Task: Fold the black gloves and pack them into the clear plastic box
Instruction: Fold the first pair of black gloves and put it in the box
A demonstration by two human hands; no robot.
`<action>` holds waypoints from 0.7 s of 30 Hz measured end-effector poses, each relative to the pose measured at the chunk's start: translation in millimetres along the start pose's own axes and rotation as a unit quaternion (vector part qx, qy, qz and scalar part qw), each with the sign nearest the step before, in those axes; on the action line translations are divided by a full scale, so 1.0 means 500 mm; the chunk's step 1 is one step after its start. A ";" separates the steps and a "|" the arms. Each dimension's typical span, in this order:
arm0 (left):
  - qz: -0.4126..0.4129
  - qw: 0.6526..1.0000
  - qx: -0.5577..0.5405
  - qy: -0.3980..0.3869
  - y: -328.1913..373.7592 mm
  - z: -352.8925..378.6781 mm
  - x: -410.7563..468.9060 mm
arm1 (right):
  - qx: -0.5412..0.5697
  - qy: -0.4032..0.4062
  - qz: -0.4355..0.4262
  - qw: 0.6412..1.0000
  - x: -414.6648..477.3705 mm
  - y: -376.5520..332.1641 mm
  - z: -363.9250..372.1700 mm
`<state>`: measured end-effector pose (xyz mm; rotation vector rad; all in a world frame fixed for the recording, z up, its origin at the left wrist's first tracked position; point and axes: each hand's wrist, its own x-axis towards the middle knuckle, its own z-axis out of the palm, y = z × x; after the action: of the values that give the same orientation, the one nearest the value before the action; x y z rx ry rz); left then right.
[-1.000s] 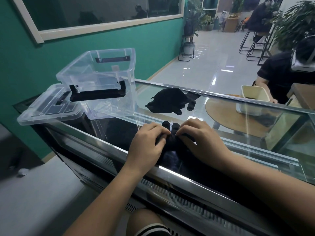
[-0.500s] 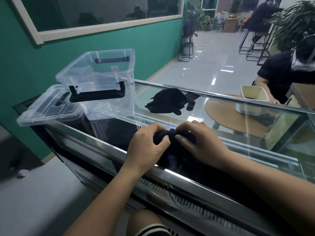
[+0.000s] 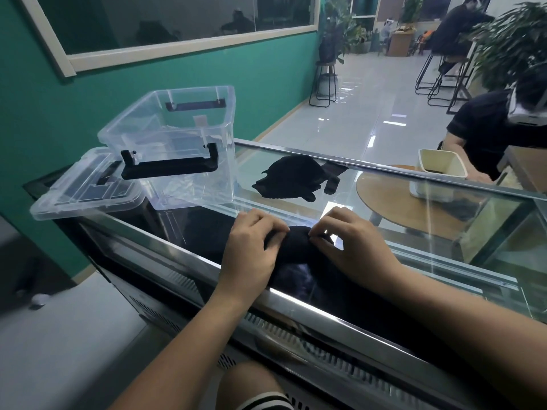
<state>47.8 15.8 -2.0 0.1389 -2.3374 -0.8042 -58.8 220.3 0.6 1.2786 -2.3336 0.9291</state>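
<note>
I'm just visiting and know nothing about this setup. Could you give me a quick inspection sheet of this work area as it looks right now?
Surface: glass counter top with a metal edge, reflective.
Job's things: near glove bunched between the hands; far gloves lying in a loose heap further back; clear plastic box upright and open, nothing seen inside; its lid lying off, at the box's left.
Clutter: nothing seen.
Hands: left hand curled over the near glove; right hand pinches its other end.
Cables: nothing seen.
Surroundings: teal wall, potted plants, a seated person by a round table with a cream bin.
</note>
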 end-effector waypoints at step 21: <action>0.118 0.983 0.099 -0.100 -0.020 -0.049 0.051 | 0.003 -0.070 -0.011 0.997 0.036 -0.046 -0.031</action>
<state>41.9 -12.4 21.0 -0.1392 -2.5590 -0.4859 -49.8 210.5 30.8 1.4105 -2.4187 0.8660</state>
